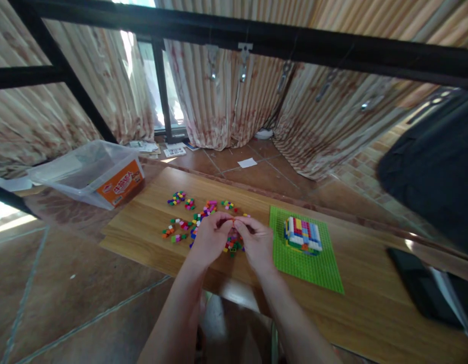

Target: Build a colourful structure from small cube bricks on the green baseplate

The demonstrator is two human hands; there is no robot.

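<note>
Over the middle of the wooden table (150, 212), my left hand (214, 235) and my right hand (255, 240) meet at the fingertips. Both are closed in a pinch around a small orange-red toy brick (234, 221), mostly covered by the fingers. Loose colored bricks (209, 206) lie in small heaps around and beneath my hands. To the right of my right hand, a green baseplate (305, 273) carries a block-shaped build of bricks (302, 235) in white, red, blue and yellow layers.
A clear plastic bin (85, 174) with an orange label stands beyond the table's left end. A black tablet-like object (423, 288) lies at the right end. Papers (247, 163) are on the tiled floor before the curtains (226, 101). A dark metal bar (256, 35) crosses above.
</note>
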